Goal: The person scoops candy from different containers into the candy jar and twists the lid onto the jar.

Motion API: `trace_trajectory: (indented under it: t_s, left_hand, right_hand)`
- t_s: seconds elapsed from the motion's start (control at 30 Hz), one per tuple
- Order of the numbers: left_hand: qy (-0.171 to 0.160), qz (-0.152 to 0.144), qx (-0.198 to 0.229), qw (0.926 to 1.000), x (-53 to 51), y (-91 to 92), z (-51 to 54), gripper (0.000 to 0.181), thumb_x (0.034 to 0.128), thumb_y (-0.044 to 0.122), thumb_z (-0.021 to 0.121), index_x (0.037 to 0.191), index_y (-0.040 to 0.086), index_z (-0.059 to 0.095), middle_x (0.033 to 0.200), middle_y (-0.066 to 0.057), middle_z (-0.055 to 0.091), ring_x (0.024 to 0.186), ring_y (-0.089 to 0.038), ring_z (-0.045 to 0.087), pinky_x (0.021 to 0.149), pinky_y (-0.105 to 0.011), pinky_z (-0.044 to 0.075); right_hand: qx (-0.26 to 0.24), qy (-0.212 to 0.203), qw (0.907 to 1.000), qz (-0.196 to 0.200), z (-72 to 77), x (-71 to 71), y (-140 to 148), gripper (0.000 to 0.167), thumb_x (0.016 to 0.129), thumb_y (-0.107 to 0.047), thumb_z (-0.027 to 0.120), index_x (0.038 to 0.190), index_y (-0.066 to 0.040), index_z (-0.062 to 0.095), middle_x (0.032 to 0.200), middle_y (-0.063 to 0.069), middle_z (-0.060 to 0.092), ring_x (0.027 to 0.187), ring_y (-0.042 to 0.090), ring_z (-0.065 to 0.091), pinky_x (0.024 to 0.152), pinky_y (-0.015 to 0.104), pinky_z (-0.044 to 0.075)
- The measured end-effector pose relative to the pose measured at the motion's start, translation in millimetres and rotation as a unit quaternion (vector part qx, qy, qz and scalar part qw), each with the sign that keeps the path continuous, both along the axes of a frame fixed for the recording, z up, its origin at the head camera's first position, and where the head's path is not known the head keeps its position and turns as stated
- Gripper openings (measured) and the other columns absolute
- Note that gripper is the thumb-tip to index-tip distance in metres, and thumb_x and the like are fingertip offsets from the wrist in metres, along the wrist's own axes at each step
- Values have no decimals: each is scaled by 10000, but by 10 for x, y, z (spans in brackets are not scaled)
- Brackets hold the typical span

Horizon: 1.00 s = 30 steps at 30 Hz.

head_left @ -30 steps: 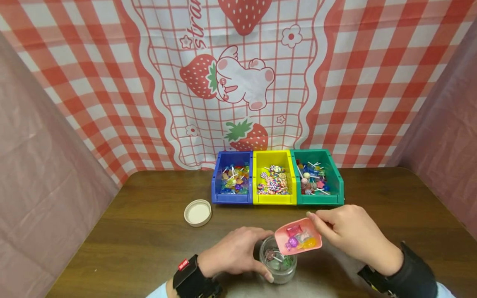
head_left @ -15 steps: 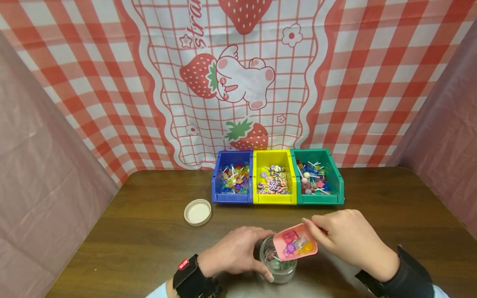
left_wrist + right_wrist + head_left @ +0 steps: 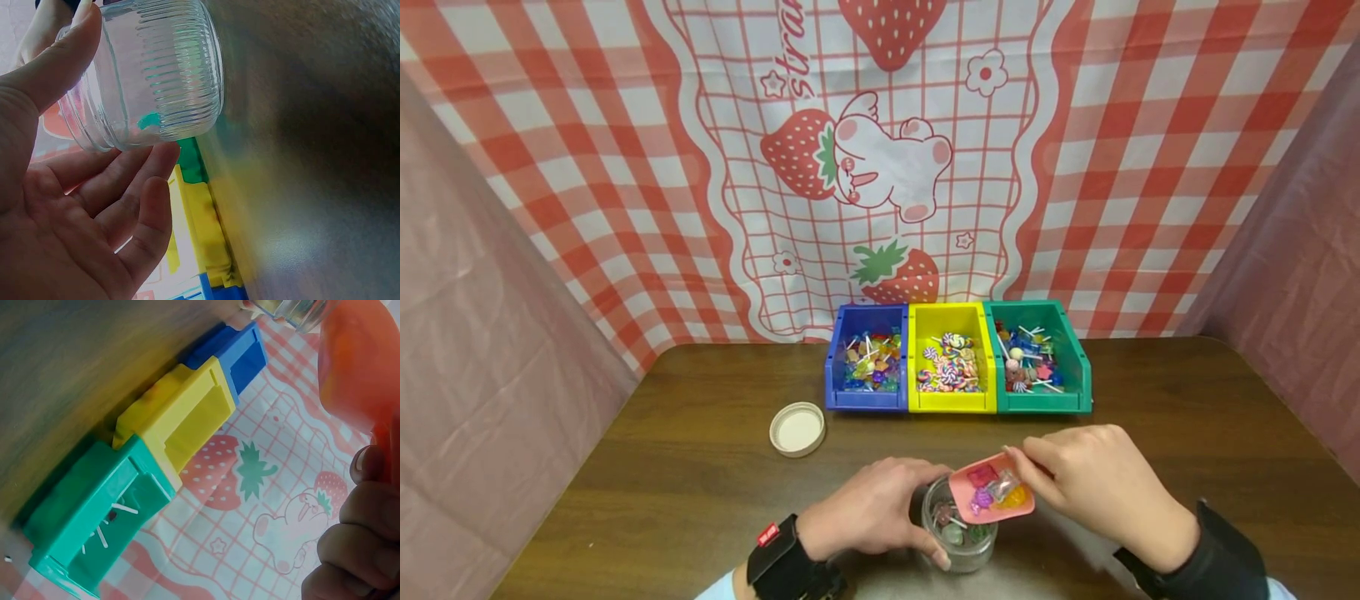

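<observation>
With right hand's [image 3: 1093,479] fingers curled round pink candy scoop [image 3: 962,492] over glass jar's [image 3: 972,560] rim, left hand's [image 3: 871,512] half-cupped round it well off table's [image 3: 700,433] back edge, probably just preventing wobble.

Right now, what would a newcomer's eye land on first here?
Probably the red-and-white strawberry cloth hanging behind the table. Next, the blue bin, yellow bin and green bin lined up at the table's far side. Then, in front, the pink scoop of candies in the right hand, at the mouth of the glass jar the left hand grips.
</observation>
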<state>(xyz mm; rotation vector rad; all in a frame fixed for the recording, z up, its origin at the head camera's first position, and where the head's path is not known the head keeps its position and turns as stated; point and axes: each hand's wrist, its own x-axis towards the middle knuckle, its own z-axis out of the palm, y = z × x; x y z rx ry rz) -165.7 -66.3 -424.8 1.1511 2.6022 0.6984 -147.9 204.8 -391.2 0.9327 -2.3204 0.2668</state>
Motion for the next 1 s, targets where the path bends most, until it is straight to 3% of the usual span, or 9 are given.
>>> trace_trajectory:
  t_s: [0.37, 0.63, 1.0]
  left_hand:
    - [15, 7, -39, 10000, 8, -1, 0, 852, 655, 534, 887, 1350, 133, 602, 1236, 77, 645, 1123, -50, 571, 951, -274, 476]
    - [50, -24, -11, 10000, 14, -1, -5, 847, 660, 536, 885, 1347, 128, 604, 1225, 81, 649, 1109, -44, 577, 944, -267, 481]
    - [119, -63, 62, 9999, 13, -3, -11, 836, 652, 533, 888, 1339, 148, 609, 1231, 89, 649, 1121, -48, 575, 951, -261, 470]
  right_hand:
    - [86, 465, 9989, 79, 5, 49, -41, 510, 1048, -488, 339, 581, -290, 400, 541, -193, 215, 424, -6, 276, 433, 174, 159]
    - [75, 473, 9988, 90, 1, 66, -48, 517, 1049, -483, 341, 596, -273, 472, 525, -180, 293, 422, 7, 323, 415, 180, 219]
    - [46, 295, 9996, -10, 18, 48, -16, 517, 1045, -502, 343, 589, -289, 460, 517, -184, 291, 436, -20, 293, 427, 182, 205]
